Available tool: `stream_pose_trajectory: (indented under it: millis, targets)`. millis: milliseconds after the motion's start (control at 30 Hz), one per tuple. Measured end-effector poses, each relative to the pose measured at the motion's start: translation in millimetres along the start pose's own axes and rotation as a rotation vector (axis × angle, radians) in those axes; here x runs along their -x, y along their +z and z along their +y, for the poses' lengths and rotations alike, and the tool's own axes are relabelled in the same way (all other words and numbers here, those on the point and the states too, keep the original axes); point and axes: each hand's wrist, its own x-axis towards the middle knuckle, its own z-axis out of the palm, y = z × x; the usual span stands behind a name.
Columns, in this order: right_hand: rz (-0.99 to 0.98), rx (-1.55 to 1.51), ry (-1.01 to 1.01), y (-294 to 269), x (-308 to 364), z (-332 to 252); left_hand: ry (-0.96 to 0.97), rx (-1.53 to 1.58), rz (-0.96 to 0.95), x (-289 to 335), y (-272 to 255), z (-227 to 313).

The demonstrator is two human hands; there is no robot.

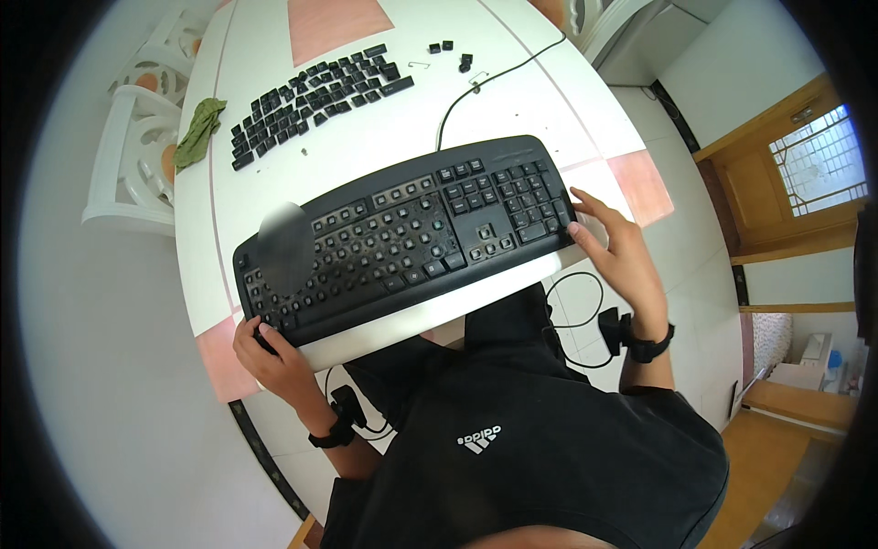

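A black keyboard [384, 284] lies slanted along the near edge of the table. Much of its main block shows bare key sockets, while the number pad [530, 203] at the right end carries its caps. My left hand [274, 361] grips the near left corner, thumb on top. At the right end my right hand [622, 252] holds the edge between thumb and fingers. Loose black keycaps [315, 99] lie in rows on the table beyond the keyboard. A blurred grey spot hides part of the keyboard's left side.
Several more keycaps [466, 62] and thin wire clips [419, 65] lie at the far side. The keyboard's cable [494, 78] runs off to the far right. A crumpled green cloth [199, 133] rests at the table's left edge, near white chairs [137, 165]. Black wrist straps [651, 343] with cables are on both my wrists.
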Motion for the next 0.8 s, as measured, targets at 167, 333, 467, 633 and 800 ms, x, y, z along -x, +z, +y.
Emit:
stream_pose_trajectory:
  millis: [167, 333, 467, 633, 800]
  targets:
    - [-0.054, 0.382, -0.336, -51, -43, -26, 0.0, -0.004, 0.0, 1, 1, -2]
    - [-0.345, 0.606, -0.36, -35, -147, -61, 0.17, -0.048, 0.116, 5, 4, 7]
    - [-0.361, 0.617, -0.567, 13, -230, -16, 0.462, 0.084, -0.136, 18, 7, 47]
    - [-0.29, 0.574, -0.694, 37, -248, -2, 0.611, 0.158, -0.308, 30, 24, 83]
    - [-0.408, 0.579, -0.548, 25, -239, -8, 0.616, 0.216, -0.307, 30, 32, 88]
